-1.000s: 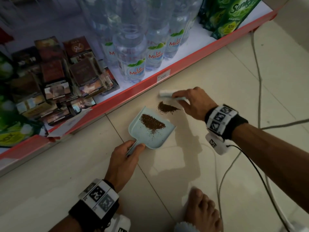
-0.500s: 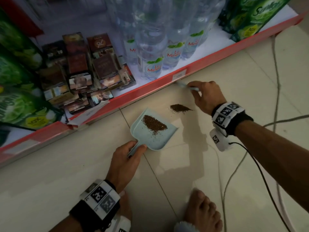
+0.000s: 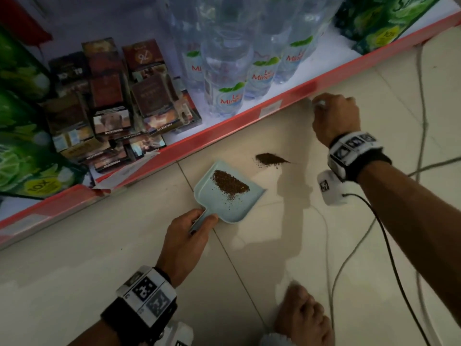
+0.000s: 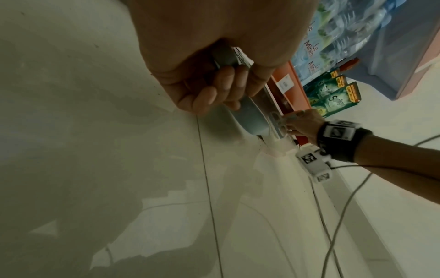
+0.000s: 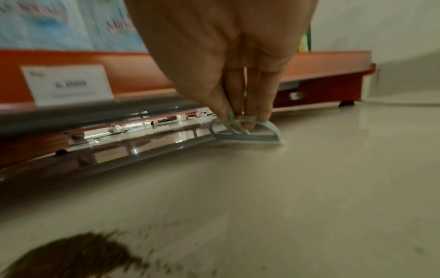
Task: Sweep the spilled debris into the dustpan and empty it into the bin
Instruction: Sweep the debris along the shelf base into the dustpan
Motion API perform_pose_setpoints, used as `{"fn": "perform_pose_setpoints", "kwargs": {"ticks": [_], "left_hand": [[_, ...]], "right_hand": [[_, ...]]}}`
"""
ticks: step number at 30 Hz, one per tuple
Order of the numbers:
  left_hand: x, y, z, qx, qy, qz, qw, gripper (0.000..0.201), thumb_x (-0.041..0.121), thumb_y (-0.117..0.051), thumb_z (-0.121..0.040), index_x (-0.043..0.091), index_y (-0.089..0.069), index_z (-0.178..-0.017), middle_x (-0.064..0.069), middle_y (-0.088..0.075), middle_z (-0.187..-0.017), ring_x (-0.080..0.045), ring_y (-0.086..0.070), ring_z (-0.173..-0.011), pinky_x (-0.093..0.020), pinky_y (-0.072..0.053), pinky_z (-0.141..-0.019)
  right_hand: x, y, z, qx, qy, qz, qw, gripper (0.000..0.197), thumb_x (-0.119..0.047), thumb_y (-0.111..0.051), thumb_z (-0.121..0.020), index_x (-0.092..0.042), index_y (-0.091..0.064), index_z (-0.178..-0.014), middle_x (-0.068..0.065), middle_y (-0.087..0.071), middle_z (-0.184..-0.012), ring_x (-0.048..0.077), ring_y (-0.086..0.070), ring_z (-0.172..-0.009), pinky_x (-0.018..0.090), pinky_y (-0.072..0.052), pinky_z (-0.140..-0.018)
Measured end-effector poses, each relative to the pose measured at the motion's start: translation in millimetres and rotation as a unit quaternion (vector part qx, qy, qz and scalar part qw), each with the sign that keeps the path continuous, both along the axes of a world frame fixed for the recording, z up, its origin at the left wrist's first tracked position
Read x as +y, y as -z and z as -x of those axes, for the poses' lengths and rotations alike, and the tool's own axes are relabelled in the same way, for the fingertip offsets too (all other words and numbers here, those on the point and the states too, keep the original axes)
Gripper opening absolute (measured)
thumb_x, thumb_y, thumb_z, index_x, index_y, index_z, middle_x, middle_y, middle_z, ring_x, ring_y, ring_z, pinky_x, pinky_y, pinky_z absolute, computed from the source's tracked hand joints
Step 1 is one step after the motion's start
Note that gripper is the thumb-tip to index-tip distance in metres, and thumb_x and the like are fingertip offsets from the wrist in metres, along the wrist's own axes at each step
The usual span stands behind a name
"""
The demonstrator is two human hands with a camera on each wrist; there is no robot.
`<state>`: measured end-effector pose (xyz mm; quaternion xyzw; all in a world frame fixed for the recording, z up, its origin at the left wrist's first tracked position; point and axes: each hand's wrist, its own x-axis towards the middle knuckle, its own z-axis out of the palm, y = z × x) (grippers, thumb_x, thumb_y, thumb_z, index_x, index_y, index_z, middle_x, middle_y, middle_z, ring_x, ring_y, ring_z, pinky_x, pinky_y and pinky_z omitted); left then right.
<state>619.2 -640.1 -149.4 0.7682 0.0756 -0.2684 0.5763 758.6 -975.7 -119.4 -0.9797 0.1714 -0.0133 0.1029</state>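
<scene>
Debris [image 3: 270, 159] beside dustpan [image 3: 230, 193], below Le Minerale bottles [image 3: 225, 78].
Left hand [image 3: 185, 242] grips the dustpan handle; right hand [image 3: 334, 118] pinches a small brush [image 5: 247, 131].

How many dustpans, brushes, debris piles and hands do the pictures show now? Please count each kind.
Dustpan: 1
Small brush: 1
Debris piles: 2 (pan pile, floor pile)
Hands: 2 (left hand, right hand)
Total: 6
</scene>
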Motion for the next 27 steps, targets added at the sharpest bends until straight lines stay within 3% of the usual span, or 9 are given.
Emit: {"fn": "perform_pose_setpoints", "kwargs": {"ticks": [2, 4, 8, 10, 14, 17, 19, 22, 27], "left_hand": [[0.5, -0.2, -0.1, -0.006, 0.014, -0.003, 1.000, 0.033, 0.033, -0.063, -0.094, 0.010, -0.055, -0.072, 0.012, -0.039, -0.051, -0.007, -0.034, -0.048, -0.026, -0.030, -0.048], [2.0, -0.4, -0.3, -0.013, 0.012, 0.000, 1.000, 0.032, 0.033, -0.063, -0.094, 0.012, -0.054, -0.070, 0.013, -0.039, -0.051, -0.007, -0.034, -0.047, -0.024, -0.029, -0.047], [6.6, -2.6, 6.2, -0.001, -0.023, 0.005, 1.000, 0.034, 0.029, -0.063, -0.093, 0.020, -0.050, -0.063, 0.013, -0.039, -0.049, -0.008, -0.034, -0.047, -0.023, -0.030, -0.046], [9.6, -7.9, 14.2, -0.001, -0.019, 0.003, 1.000, 0.034, 0.029, -0.063, -0.093, 0.021, -0.051, -0.062, 0.012, -0.040, -0.049, -0.008, -0.036, -0.048, -0.024, -0.031, -0.047], [20.2, -11.2, 25.1, -0.004, -0.006, -0.003, 1.000, 0.032, 0.030, -0.063, -0.093, 0.017, -0.053, -0.065, 0.011, -0.041, -0.050, -0.011, -0.036, -0.049, -0.029, -0.031, -0.050], [25.4, -12.4, 30.1, 0.001, -0.009, -0.004, 1.000, 0.032, 0.030, -0.063, -0.093, 0.017, -0.053, -0.065, 0.010, -0.041, -0.050, -0.011, -0.036, -0.049, -0.029, -0.031, -0.050], [27.8, -13.3, 33.3, 0.004, -0.006, -0.005, 1.000, 0.032, 0.030, -0.062, -0.093, 0.017, -0.053, -0.065, 0.011, -0.040, -0.050, -0.010, -0.035, -0.048, -0.029, -0.031, -0.049], [30.4, -13.1, 37.3, 0.004, -0.008, -0.007, 1.000, 0.031, 0.029, -0.062, -0.093, 0.016, -0.053, -0.066, 0.011, -0.040, -0.049, -0.009, -0.035, -0.048, -0.027, -0.031, -0.049], [37.9, -13.1, 42.8, 0.003, -0.014, -0.003, 1.000, 0.027, 0.029, -0.062, -0.093, 0.009, -0.062, -0.076, 0.012, -0.044, -0.048, -0.009, -0.039, -0.049, -0.024, -0.034, -0.049]], "right_hand": [[12.6, 5.7, -3.9, 0.011, -0.032, -0.022, 0.999, 0.034, -0.013, -0.050, -0.094, -0.017, -0.068, -0.122, 0.026, -0.069, -0.110, 0.049, -0.059, -0.098, 0.045, -0.049, -0.085], [29.6, 7.2, 3.5, -0.002, -0.118, -0.066, 0.991, 0.038, -0.008, -0.053, -0.092, -0.022, -0.069, -0.123, 0.020, -0.073, -0.110, 0.044, -0.066, -0.096, 0.041, -0.052, -0.087], [53.1, -3.8, 31.7, 0.045, -0.287, -0.106, 0.951, 0.031, -0.007, -0.060, -0.091, -0.014, -0.071, -0.118, 0.016, -0.074, -0.111, 0.039, -0.071, -0.093, 0.043, -0.055, -0.090], [52.6, -14.2, 45.0, 0.061, -0.332, -0.111, 0.935, 0.025, -0.007, -0.062, -0.091, -0.012, -0.073, -0.113, 0.012, -0.077, -0.102, 0.036, -0.073, -0.086, 0.044, -0.057, -0.081], [52.0, -31.8, 52.4, 0.032, -0.348, -0.118, 0.930, 0.019, -0.009, -0.061, -0.094, -0.014, -0.073, -0.108, 0.006, -0.077, -0.091, 0.034, -0.071, -0.075, 0.041, -0.056, -0.071], [72.3, -32.5, 39.3, -0.014, -0.333, -0.115, 0.936, 0.023, -0.013, -0.058, -0.096, -0.013, -0.072, -0.114, 0.012, -0.076, -0.100, 0.035, -0.070, -0.085, 0.040, -0.055, -0.080], [94.0, -26.7, 31.4, -0.034, -0.345, -0.126, 0.929, 0.026, -0.012, -0.057, -0.097, -0.014, -0.072, -0.119, 0.011, -0.075, -0.109, 0.029, -0.068, -0.096, 0.035, -0.052, -0.087], [118.0, -16.3, 27.7, 0.011, -0.378, -0.126, 0.917, 0.028, -0.007, -0.055, -0.096, -0.010, -0.072, -0.118, 0.013, -0.072, -0.117, 0.034, -0.068, -0.105, 0.042, -0.052, -0.094], [94.1, -18.6, 43.6, 0.110, -0.378, -0.075, 0.916, 0.036, 0.000, -0.060, -0.088, -0.014, -0.072, -0.119, 0.020, -0.072, -0.113, 0.041, -0.069, -0.097, 0.047, -0.054, -0.088]]}}
